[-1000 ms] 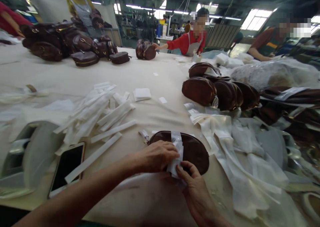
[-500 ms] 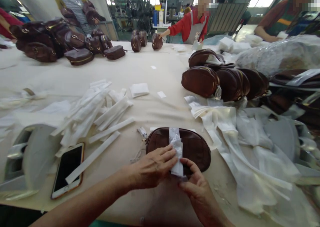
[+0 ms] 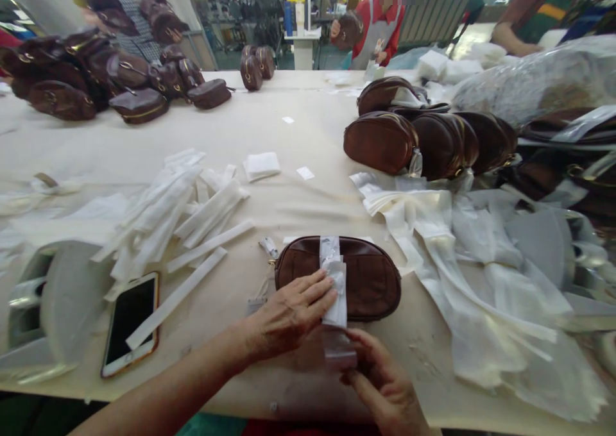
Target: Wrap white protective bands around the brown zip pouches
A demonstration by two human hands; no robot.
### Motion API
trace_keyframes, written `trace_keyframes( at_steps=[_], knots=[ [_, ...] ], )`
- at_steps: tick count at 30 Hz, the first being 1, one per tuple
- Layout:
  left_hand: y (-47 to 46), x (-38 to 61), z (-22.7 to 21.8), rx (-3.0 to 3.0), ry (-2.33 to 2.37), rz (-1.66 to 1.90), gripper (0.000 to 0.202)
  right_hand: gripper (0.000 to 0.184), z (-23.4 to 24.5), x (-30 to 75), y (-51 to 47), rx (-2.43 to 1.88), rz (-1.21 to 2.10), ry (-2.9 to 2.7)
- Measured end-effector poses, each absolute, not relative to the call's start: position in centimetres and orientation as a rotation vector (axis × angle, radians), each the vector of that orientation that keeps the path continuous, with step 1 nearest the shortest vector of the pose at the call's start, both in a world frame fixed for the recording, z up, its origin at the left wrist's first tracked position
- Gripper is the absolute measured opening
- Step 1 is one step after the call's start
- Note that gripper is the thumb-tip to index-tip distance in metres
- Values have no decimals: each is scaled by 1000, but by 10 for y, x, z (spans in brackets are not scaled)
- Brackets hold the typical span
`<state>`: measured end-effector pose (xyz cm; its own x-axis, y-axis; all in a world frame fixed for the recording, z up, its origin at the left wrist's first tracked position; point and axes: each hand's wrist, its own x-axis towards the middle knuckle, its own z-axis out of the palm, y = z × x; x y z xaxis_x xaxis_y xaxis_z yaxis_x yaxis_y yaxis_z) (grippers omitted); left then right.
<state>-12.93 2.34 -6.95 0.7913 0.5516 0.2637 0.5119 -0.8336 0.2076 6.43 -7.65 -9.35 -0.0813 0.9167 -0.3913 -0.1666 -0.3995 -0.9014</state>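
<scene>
1. Left hand lies flat, fingers outstretched, on the brown bag and its white band; right hand curls beside a clear strip, its grip unclear;
2. brown bag sits on the near part of the pale bench, between phone and translucent sheets;
3. piled bags crowd the far left; beyond, a red-sleeved worker, a white stand, a ribbed panel.

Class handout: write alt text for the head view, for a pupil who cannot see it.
A dark brown oval bag lies on a pale table, the left hand touching the translucent strip across it, the right hand at the strip's lower end. White strips and a phone lie to the left; more brown bags sit beyond.
</scene>
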Motion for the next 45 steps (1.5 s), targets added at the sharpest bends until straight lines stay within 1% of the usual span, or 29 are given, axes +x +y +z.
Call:
trace_keyframes(
  at_steps=[3,6,9,13,16,17,19,23,26,31,36,42,45],
  knots=[
    [21,-130,-74,2852,856,489,37,29,-90,75,-78,-1354,1681,-1201],
    [18,-131,-76,2880,827,492,41,27,-86,86,-72,-1284,1580,-1587],
    [18,-131,-76,2908,819,520,41,28,-88,93,-67,-1240,1466,-1713],
    [19,-130,-75,2945,837,522,36,29,-95,98,-65,-1333,1269,-1678],
    [20,-129,-75,2963,831,500,35,22,-98,97,-58,-1589,1079,-1532],
    [20,-129,-75,2961,826,499,36,24,-98,96,-54,-1688,1047,-1479],
    [19,-130,-76,2947,829,500,37,32,-99,90,-48,-1812,1073,-1399],
    [19,-131,-78,2921,831,522,38,29,-106,72,-42,-1755,1290,-1183],
    [19,-130,-77,2918,822,549,37,29,-111,62,-43,-1684,1351,-1068],
    [20,-130,-76,2893,829,569,35,32,-110,66,-49,-1692,1254,-1106],
    [21,-129,-78,2906,819,612,34,37,-111,79,-57,-1827,1179,-1095],
    [21,-130,-78,2914,834,611,34,34,-113,72,-52,-1925,1045,-1204],
    [22,-130,-78,2918,822,612,34,25,-116,67,-51,-1888,993,-1311]
  ],
)
